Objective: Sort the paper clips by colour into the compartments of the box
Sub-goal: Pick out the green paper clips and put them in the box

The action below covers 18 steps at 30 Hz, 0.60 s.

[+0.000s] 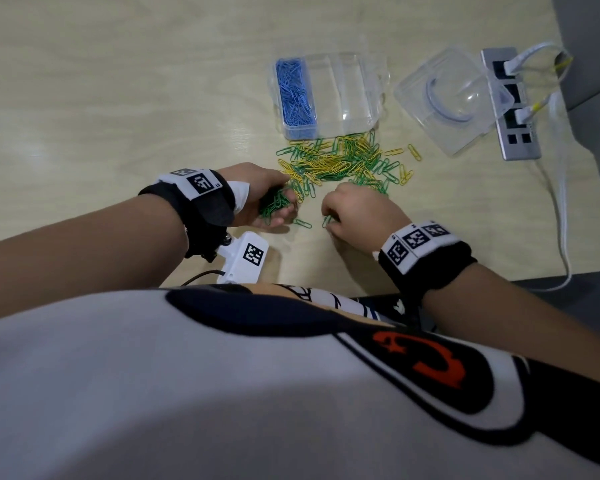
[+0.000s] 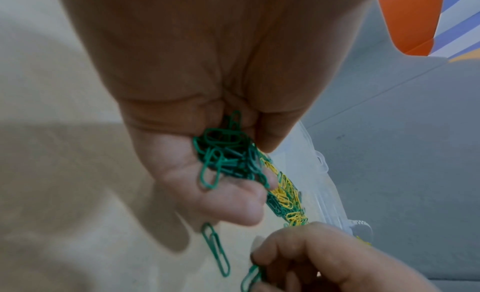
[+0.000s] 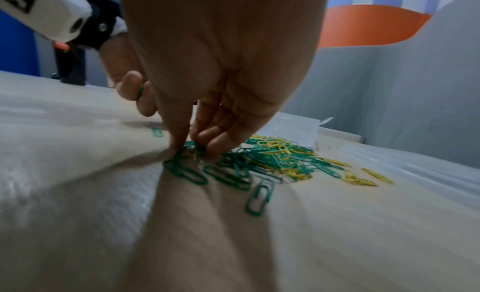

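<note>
A clear compartment box (image 1: 354, 91) stands at the back of the table, its left compartment full of blue paper clips (image 1: 295, 95); the other compartments look empty. In front of it lies a mixed pile of green and yellow clips (image 1: 343, 161) (image 3: 280, 159). My left hand (image 1: 280, 203) (image 2: 233, 163) is cupped at the pile's near left edge and holds a bunch of green clips (image 2: 226, 153). My right hand (image 1: 328, 220) (image 3: 193, 147) is just right of it, fingertips down on the table, pinching a green clip (image 2: 250, 278). One loose green clip (image 1: 302, 223) (image 2: 215, 251) lies between the hands.
The box's clear lid (image 1: 454, 98) lies right of the box. A grey power strip (image 1: 510, 105) with white cables runs along the table's right edge. Bare wooden table (image 1: 118, 98) stretches to the left and back.
</note>
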### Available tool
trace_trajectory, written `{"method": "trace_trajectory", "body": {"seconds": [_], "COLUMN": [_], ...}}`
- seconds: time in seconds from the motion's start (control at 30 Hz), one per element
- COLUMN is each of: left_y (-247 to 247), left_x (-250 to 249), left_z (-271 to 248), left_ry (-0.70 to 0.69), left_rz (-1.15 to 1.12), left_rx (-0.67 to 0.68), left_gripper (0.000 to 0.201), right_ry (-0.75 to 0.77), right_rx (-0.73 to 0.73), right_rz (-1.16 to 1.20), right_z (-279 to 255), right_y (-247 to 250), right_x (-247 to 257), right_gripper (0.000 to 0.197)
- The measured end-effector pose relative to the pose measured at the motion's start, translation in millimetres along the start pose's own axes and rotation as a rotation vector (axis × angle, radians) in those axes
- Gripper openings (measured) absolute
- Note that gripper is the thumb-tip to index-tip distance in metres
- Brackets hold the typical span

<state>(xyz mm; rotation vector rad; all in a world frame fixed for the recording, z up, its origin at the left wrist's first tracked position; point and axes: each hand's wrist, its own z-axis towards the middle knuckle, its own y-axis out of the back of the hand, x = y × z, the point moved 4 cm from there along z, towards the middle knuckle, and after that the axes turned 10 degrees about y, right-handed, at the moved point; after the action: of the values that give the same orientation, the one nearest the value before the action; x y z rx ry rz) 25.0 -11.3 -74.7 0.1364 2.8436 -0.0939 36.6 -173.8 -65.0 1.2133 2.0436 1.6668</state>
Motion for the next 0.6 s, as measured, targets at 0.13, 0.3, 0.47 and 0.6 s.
{"method": "trace_trajectory", "body": {"seconds": [0.13,0.3,0.47,0.6], "left_y": [1.5,3.1,0.3,-0.1], "left_x": [0.4,2.2,3.6,0.4], "left_z": [-3.2,-6.2,-3.1,-4.7], "left_ry": [0.005,0.005,-0.013,-0.037], "left_rz": [0.020,0.052,0.037,-0.008], "left_rx": [-0.011,-0.025,-0.013,0.020], "left_gripper": [0.039,0.043,0.037,0.024], "right_ry": [0.034,-0.050,0.040,0.066], "right_rx": [-0.004,0.047,-0.129,-0.277], "right_rz": [-0.131,-0.077,0.201,0.358], "right_z": [7.8,13.2,20.5,30.1], "right_y": [-3.2,-1.9,19.7,28.0], "right_x": [6.8,5.4,26.5,35.2], "right_gripper": [0.022,0.019,0.006,0.011]}}
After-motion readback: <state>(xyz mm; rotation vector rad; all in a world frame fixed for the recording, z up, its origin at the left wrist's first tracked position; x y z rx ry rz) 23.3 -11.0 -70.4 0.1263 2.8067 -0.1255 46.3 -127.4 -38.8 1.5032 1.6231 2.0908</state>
